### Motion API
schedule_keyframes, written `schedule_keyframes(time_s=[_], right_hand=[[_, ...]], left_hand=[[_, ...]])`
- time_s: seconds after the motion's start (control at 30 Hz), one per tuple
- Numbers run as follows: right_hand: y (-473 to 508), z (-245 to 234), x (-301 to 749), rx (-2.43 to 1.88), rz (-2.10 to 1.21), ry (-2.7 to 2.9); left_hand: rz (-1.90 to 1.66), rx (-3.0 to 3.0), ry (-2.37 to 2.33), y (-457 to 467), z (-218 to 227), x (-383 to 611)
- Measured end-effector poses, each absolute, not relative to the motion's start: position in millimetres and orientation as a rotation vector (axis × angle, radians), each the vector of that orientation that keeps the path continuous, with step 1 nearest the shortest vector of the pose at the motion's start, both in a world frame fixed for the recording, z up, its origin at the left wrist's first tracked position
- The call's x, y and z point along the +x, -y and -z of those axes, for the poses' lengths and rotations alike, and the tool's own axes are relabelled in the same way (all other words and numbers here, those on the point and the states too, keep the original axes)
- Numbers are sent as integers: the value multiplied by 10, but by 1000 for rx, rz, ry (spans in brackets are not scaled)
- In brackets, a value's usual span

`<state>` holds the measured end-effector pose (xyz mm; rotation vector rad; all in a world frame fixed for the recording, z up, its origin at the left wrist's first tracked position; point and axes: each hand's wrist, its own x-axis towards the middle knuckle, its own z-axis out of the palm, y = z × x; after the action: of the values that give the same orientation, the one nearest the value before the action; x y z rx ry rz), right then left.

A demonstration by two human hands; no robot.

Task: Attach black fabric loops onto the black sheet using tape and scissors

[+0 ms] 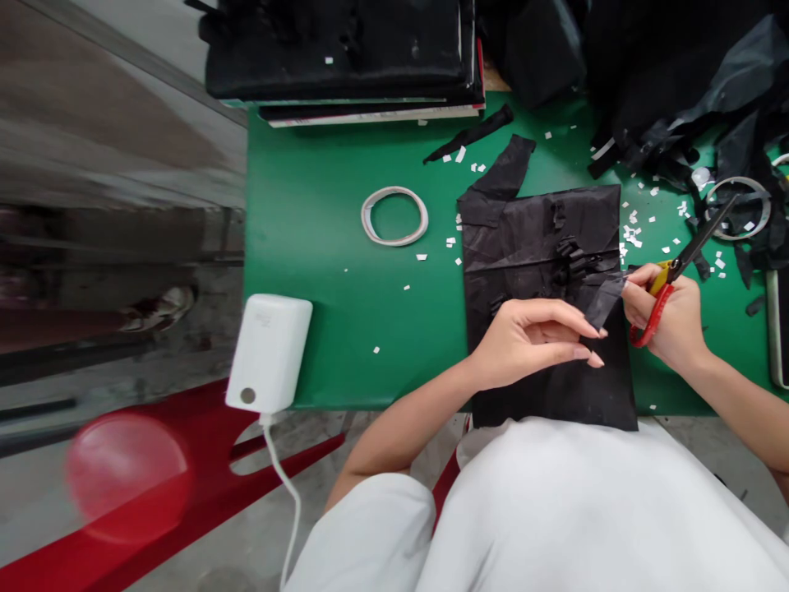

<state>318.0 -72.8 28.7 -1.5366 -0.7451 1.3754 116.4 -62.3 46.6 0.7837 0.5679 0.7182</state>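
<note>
A flat black fabric piece lies on the green table, with small black bits on its upper part. My right hand is closed around red-and-yellow-handled scissors, whose dark blades point up and right. Its thumb and forefinger also pinch a short translucent strip, which hangs over the black piece. My left hand is just above the same piece, with fingers curved and a gap between thumb and forefinger. The strip's lower end meets its fingertips; whether it grips the strip is unclear, though no firm pinch shows.
A white tape ring lies at left centre, and another ring at right. A white power bank with a cable sits at the left edge. Stacked black pieces and a heap of black material occupy the back. White scraps are scattered about.
</note>
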Motion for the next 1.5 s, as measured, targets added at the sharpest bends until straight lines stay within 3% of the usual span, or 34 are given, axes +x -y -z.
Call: schedule_keyframes(time_s=[0.57, 1.5], right_hand=[[844, -382, 3162, -1534, -1627, 983], [885, -516, 3070, -1647, -1499, 1128]], left_hand=[[-897, 902, -797, 714, -222, 1318], [-1042, 1375, -878, 803, -120, 1407]])
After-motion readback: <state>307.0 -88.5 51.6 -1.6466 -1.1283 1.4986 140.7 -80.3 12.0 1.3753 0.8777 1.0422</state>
